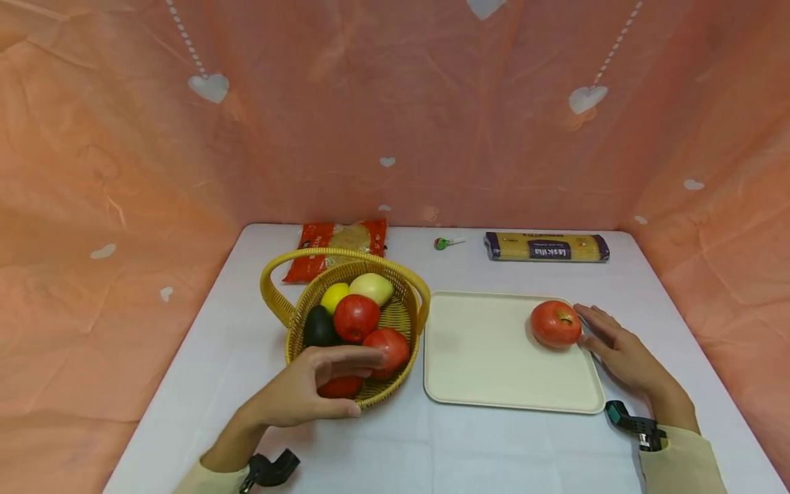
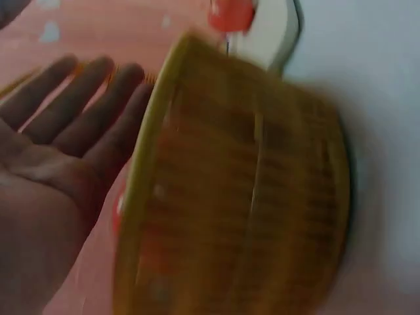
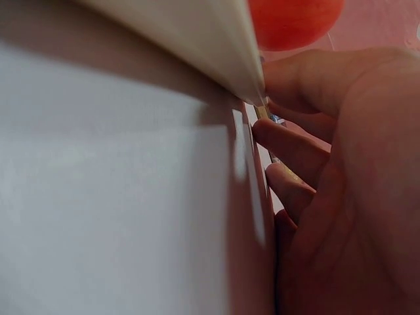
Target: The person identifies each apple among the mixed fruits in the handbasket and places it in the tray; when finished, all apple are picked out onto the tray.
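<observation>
My left hand (image 1: 308, 385) is over the near left part of a yellow wicker basket (image 1: 422, 305), its fingers extended and thumb apart. In the left wrist view its palm and straight fingers show beside the basket wall (image 2: 243, 177). Inside the basket lie red apples (image 1: 356, 318), a yellow lemon (image 1: 334, 298), a pale yellow-green fruit (image 1: 372, 288) and a dark green avocado (image 1: 319, 327). My right hand (image 1: 629, 353) is at the right edge of a cream tray (image 1: 481, 357), relaxed fingers close beside a red apple (image 1: 555, 324) on it. The right wrist view shows the thumb right at the tray's rim.
A red packet (image 1: 345, 240) lies behind the basket. At the back are a small green and red lollipop (image 1: 441, 243) and a yellow pasta pack (image 1: 546, 247). A white cloth covers the table (image 1: 395, 460); pink-orange fabric (image 1: 395, 103) hangs behind and at both sides.
</observation>
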`<state>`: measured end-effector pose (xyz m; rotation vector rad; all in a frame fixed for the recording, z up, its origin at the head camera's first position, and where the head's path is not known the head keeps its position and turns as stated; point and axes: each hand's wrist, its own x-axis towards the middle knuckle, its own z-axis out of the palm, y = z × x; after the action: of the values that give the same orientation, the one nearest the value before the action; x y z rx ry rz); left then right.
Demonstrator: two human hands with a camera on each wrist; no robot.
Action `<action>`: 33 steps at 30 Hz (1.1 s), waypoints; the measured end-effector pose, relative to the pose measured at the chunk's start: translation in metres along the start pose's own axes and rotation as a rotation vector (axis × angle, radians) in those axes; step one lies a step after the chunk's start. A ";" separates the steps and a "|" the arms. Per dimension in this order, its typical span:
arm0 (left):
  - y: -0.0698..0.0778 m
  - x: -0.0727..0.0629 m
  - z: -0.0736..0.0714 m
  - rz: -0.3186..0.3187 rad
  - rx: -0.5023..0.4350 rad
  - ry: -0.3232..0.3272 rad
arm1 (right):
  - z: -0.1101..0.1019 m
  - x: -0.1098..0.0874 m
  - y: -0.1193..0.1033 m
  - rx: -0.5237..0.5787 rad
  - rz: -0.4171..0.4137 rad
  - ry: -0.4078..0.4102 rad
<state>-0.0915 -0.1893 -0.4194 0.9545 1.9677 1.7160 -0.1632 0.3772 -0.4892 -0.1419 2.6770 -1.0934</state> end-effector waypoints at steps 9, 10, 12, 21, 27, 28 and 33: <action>0.007 -0.033 -0.032 -0.068 0.342 0.175 | -0.001 0.000 -0.002 -0.015 -0.028 0.017; 0.007 -0.033 -0.032 -0.080 0.412 0.202 | -0.001 0.000 -0.002 -0.014 -0.028 0.018; 0.006 -0.031 -0.032 -0.127 0.543 0.247 | -0.001 0.000 0.000 -0.009 -0.028 0.019; 0.004 -0.016 -0.021 -0.326 0.791 0.189 | 0.002 0.001 0.001 -0.006 -0.009 0.030; 0.003 -0.011 -0.011 -0.370 0.859 0.184 | 0.002 0.001 0.000 -0.013 -0.002 0.031; 0.003 -0.010 -0.010 -0.377 0.865 0.184 | 0.002 0.001 0.000 -0.012 -0.002 0.030; 0.005 -0.004 -0.012 -0.402 0.846 0.157 | 0.001 0.000 0.000 -0.007 0.002 0.027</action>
<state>-0.0954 -0.2003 -0.4132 0.5743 2.8160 0.7354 -0.1633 0.3766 -0.4897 -0.1270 2.7043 -1.0936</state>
